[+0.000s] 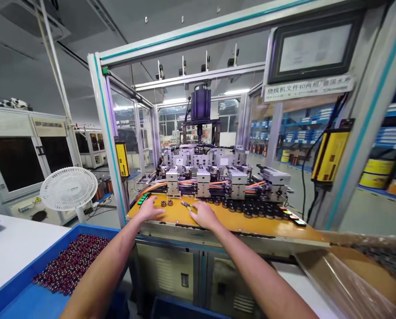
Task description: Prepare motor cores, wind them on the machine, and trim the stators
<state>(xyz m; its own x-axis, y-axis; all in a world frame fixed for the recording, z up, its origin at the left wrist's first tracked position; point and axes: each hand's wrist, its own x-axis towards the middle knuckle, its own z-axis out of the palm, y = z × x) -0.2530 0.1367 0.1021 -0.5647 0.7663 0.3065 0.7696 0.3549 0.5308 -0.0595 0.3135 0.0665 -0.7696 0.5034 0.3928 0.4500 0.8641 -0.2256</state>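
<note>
My left hand (147, 210) is over the left part of the orange machine ledge (176, 217), with its fingers apart and nothing in them. Just beyond its fingertips, two small copper-wound motor cores (166, 204) stand side by side. In my right hand (205, 215) is a small pair of snips (186, 205), its tip pointing left toward those cores. Several black round cores (254, 209) are lined up on the ledge to the right of this hand. Behind both hands stands the winding machine's row of metal blocks (203, 182), with orange tubes between them.
At lower left a blue tray (14, 290) holds a heap of small dark and red parts (73, 261). A white fan (69, 189) is behind it. Green buttons (143, 199) sit at the ledge's left end. A cardboard box (344, 277) with plastic lining is at right.
</note>
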